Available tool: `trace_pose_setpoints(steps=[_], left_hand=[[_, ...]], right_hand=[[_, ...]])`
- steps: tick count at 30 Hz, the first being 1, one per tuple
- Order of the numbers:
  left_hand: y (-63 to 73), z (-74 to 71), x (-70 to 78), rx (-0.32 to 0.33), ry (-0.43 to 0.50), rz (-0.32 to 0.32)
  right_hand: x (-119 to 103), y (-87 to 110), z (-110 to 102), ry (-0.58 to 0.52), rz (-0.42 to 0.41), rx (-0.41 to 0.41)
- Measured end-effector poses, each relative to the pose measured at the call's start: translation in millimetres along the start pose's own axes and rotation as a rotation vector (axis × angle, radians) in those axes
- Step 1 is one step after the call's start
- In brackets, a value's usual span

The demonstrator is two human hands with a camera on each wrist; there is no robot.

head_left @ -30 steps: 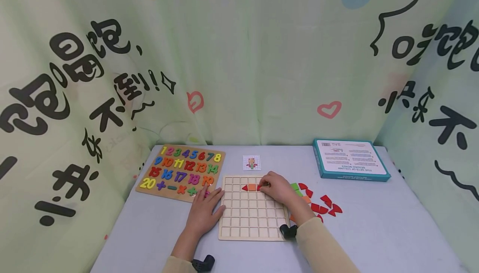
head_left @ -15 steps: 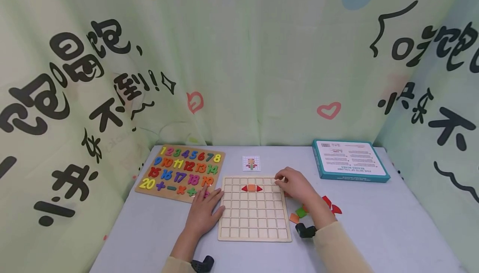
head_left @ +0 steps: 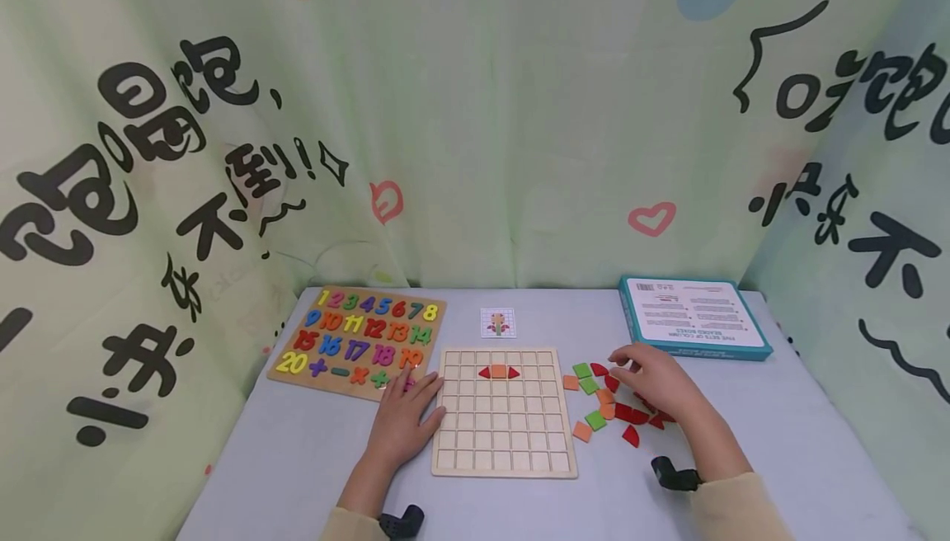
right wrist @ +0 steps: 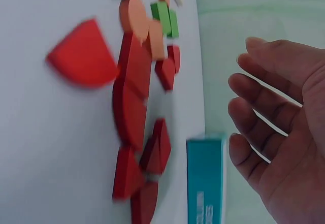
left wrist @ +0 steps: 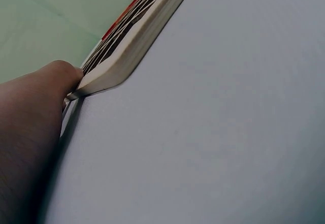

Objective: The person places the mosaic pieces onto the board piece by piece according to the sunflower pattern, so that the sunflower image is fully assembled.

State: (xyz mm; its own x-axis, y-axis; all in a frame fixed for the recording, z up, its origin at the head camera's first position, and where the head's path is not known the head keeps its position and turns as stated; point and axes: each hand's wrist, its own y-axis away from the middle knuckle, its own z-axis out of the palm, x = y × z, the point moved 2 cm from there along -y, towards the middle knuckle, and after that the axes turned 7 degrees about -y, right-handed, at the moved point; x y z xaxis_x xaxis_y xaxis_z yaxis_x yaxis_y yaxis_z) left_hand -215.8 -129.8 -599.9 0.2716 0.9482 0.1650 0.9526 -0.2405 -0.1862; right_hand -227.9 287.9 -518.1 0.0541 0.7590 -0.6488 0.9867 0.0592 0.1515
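My left hand (head_left: pixel 404 421) lies flat with spread fingers between the number board and the wooden grid board (head_left: pixel 505 434), its thumb at the grid board's left edge. In the left wrist view the thumb (left wrist: pixel 66 76) meets that board's side. In the grid's upper part sit an orange square (head_left: pixel 500 372) and two red pieces, one on each side. My right hand (head_left: pixel 656 376) hovers over the loose red pieces (head_left: pixel 631 414), fingers relaxed and holding nothing. The right wrist view shows a red quarter-round piece (right wrist: pixel 84 56) apart from the other red pieces.
Green squares (head_left: pixel 588 385) and orange pieces (head_left: pixel 582 431) lie right of the grid board. A small pattern card (head_left: pixel 498 323) is behind it. The number board (head_left: pixel 356 343) stands at the left, and a teal box (head_left: pixel 698 318) at the back right.
My right hand has let go of the right-hand red piece on the grid and moved right, over the loose pieces. The left hand has stayed in place.
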Motion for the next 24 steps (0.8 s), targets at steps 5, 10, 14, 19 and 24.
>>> trace_pose_setpoints(steps=[5,10,14,19,24], left_hand=[[-0.6,1.4,-0.5,-0.008,0.000,-0.005],[-0.6,0.3,-0.4,-0.004,0.008,-0.001],[-0.2,0.2,-0.3,0.003,0.008,0.007],[0.6,0.2,-0.1,0.009,0.003,0.011],[0.6,-1.4,0.3,0.020,0.008,0.010]], right_hand=[[24,15.2,-13,0.004,0.022,0.001],[45,27.9,-20,0.030,0.023,0.007],[60,35.9,-21,0.046,0.037,-0.018],[74,41.2,-18,0.045,0.060,-0.050],[80,42.4,-12,0.038,0.050,-0.055]])
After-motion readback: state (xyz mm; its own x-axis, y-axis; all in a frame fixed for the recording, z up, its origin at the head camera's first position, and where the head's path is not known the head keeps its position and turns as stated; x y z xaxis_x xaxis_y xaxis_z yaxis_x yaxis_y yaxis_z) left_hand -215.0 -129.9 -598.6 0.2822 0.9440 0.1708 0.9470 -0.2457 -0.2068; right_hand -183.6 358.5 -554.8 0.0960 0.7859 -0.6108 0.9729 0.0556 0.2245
